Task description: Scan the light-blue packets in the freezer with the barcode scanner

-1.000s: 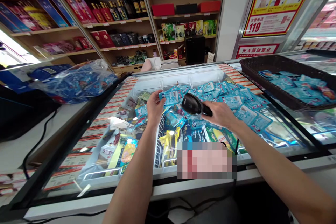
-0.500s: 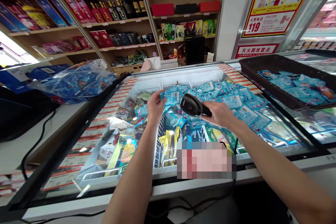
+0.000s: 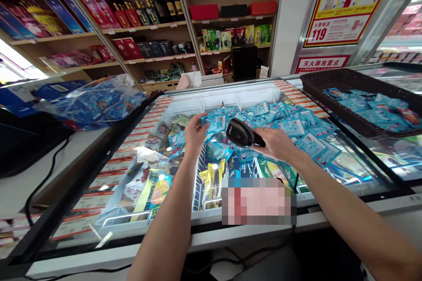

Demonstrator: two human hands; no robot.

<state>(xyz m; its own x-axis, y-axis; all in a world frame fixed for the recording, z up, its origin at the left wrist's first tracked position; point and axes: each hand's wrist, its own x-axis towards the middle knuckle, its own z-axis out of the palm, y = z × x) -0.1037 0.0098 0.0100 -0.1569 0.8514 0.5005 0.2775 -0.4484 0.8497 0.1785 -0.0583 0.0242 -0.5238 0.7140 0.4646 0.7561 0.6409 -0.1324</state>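
Between the thumb and fingers of my left hand (image 3: pixel 197 134) is the left edge of a small blue packet (image 3: pixel 216 122), its white label with a barcode facing up. My right hand (image 3: pixel 275 142) is wrapped round the handle of a black barcode scanner (image 3: pixel 240 133), whose head points left toward that packet, a short gap apart. Many similar blue packets (image 3: pixel 290 127) lie spread over the glass top of the chest freezer (image 3: pixel 108 175), beneath and beyond both hands. The trigger side of the scanner is hidden.
A dark brown plastic basket (image 3: pixel 349 118) with more blue packets stands at the right. On the left counter lies a clear plastic bag (image 3: pixel 108 101) of blue packets, near a black cable (image 3: pixel 42 184). Stocked shelves (image 3: pixel 145 26) rise behind. A blurred patch (image 3: pixel 260 202) covers the front edge.
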